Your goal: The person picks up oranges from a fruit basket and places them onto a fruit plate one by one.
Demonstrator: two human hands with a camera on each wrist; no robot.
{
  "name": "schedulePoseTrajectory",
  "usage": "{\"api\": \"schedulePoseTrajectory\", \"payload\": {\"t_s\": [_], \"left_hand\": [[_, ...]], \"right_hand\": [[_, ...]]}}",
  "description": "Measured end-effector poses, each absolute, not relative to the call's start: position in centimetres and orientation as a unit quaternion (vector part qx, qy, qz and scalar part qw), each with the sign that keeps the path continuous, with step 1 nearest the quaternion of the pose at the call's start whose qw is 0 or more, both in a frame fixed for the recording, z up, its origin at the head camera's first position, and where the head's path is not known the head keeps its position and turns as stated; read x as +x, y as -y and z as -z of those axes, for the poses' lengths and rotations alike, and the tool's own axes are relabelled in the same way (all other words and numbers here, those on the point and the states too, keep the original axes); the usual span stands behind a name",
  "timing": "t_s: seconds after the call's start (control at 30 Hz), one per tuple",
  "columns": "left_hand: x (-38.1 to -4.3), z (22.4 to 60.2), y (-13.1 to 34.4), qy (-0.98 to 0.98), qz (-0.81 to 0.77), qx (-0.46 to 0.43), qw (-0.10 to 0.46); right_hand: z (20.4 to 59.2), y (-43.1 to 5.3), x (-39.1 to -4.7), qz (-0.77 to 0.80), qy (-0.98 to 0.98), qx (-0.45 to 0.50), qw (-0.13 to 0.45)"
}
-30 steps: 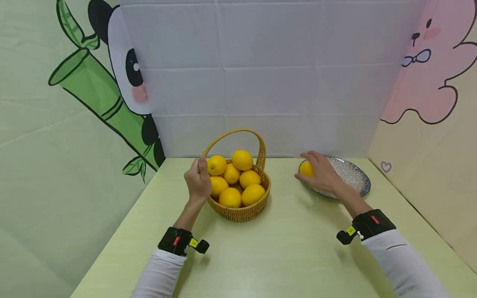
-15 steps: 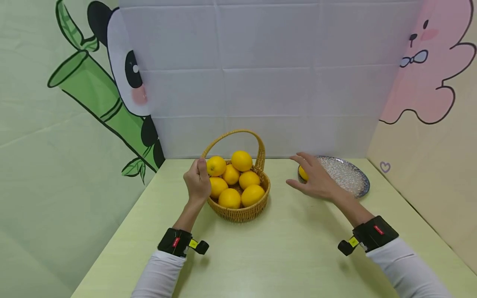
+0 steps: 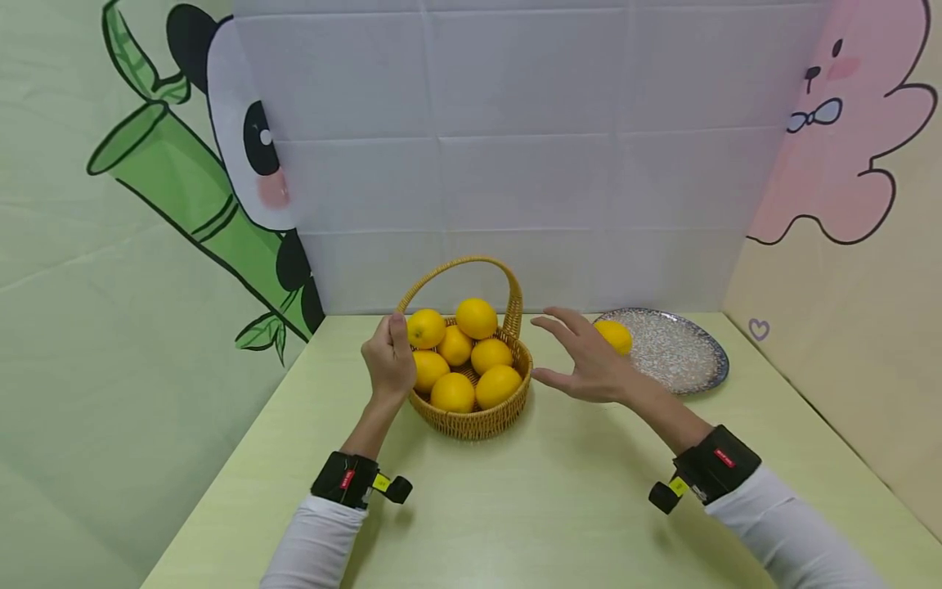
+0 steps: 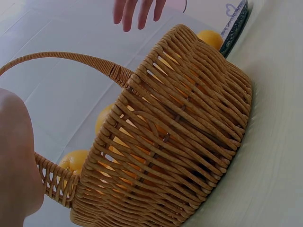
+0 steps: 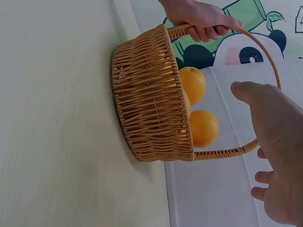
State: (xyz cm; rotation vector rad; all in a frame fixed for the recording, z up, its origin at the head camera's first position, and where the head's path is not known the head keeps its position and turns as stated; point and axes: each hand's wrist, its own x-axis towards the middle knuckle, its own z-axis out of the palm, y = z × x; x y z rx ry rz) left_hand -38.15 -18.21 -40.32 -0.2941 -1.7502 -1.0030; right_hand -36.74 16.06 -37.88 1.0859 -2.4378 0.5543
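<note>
The basket [image 3: 471, 424] stands upright on the table [image 3: 508, 507], between the person's two hands. On its left, the left hand [image 3: 390, 356] is curled round the lower left part of the handle [image 3: 517, 307], thumb up; the right wrist view shows those fingers wrapped about it, close above the rim. On its right, the right hand [image 3: 596, 366] hovers with nothing in its grasp, fingers spread and slightly bent, thumb held well away from them. Its fingertips point at the basket. In the head view the thumb tip appears just beside the right rim, but whether the two touch cannot be told; in the left wrist view the fingertips hang apart from the wicker, above the rim. Seven yellow fruits [image 3: 491, 355] can be counted in the basket, the back ones rising above the rim, the left one partly hidden by the left hand. One lone fruit [image 3: 614, 336] lies at the left end of the plate [image 3: 680, 352], just behind the right hand and well apart from the left. The oval, speckled plate has a dark blue rim and sits to the right of the basket, near the back wall [image 3: 515, 180]. A black strap [image 3: 717, 464] circles each wrist, next to a white sleeve [image 3: 791, 523].
</note>
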Motion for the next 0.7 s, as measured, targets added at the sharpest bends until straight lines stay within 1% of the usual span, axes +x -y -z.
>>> {"api": "schedulePoseTrajectory", "payload": {"t_s": [0.37, 0.53, 0.7], "left_hand": [[-39.3, 40.4, 16.8, 0.728, 0.408, -0.114, 0.539], [-39.8, 40.5, 16.2, 0.733, 0.403, -0.107, 0.538], [-40.3, 40.6, 15.4, 0.735, 0.4, -0.102, 0.539]], "right_hand": [[37.3, -13.2, -39.7, -0.184, 0.847, 0.464, 0.185], [37.4, -12.1, -41.6, -0.177, 0.852, 0.466, 0.163], [37.2, -11.2, -43.4, -0.16, 0.855, 0.468, 0.154]]}}
